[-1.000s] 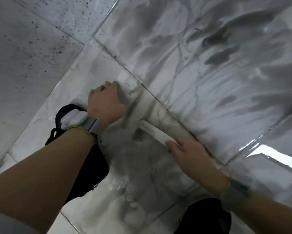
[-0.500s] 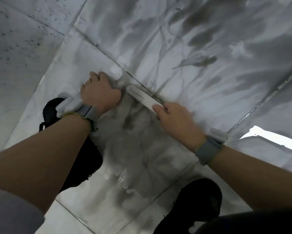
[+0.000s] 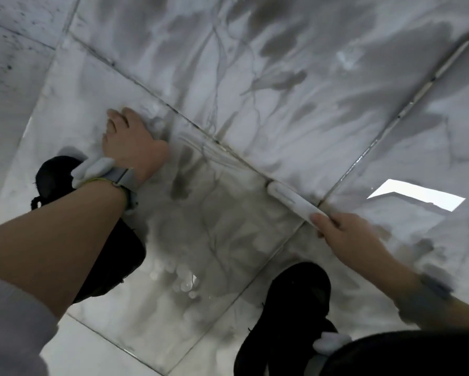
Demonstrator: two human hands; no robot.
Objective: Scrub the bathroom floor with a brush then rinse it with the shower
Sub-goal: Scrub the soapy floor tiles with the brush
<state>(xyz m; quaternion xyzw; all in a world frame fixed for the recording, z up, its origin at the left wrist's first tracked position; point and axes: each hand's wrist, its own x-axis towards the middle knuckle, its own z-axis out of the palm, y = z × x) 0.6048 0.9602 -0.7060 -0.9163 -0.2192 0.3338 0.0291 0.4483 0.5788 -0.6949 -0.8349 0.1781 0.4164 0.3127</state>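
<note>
Drawn back along the grout line since half a second ago, the brush point(image 3: 293, 198) is gripped by the right hand point(image 3: 344, 234), its long axis lying on that seam of the floor point(image 3: 295, 85), while the left hand point(image 3: 131, 142) is pressed flat on the tile, well apart.

The floor tiles point(image 3: 295, 85) are seen in pale grey-white marble, streaked with darker grey veins and wet smears, and divided by dark grout lines. At the upper left, a lighter tile point(image 3: 13, 55) is speckled with black dots. The brush point(image 3: 293, 199) is white. Both shoes point(image 3: 295, 302) are black. A grey wrist strap point(image 3: 119, 179) edged in yellow-green is shown.
</note>
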